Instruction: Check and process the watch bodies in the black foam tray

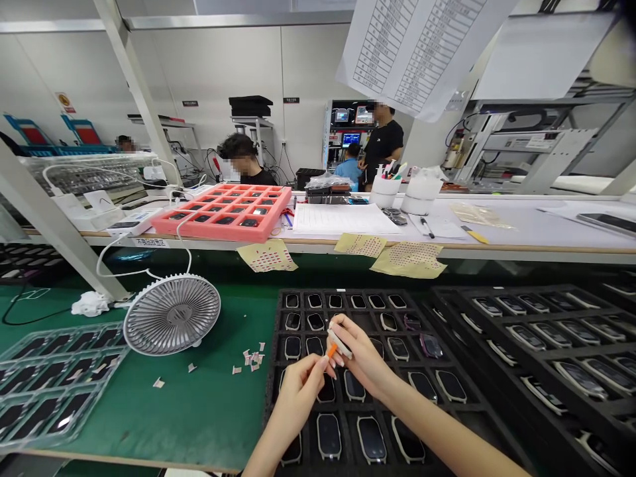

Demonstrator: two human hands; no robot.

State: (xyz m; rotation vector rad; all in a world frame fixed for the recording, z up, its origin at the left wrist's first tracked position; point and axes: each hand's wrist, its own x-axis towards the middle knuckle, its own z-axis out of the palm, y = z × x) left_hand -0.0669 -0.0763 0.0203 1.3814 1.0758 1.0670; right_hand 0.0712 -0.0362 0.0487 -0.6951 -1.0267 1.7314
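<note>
My left hand (302, 387) is closed in a pinch on a small orange tool (332, 349); its exact kind I cannot make out. Its tip meets a pale-framed watch case (342, 346), which my right hand (362, 352) grips with its edge turned up. Both hands are over a black foam tray (272, 391) whose pockets hold rows of watch cases with dark screens, such as a watch (328, 437) near the front. Two watches at the tray's right side have a purple tint, one being a purple-edged watch (430, 346). My fingers partly cover the held case.
A round fan (171, 315) stands on the green mat left of the tray, near scattered small label pieces (254, 358). Clear plastic trays (64, 384) lie far left; more black trays (536, 344) are at right. A pink foam tray (223, 205) sits on the shelf above.
</note>
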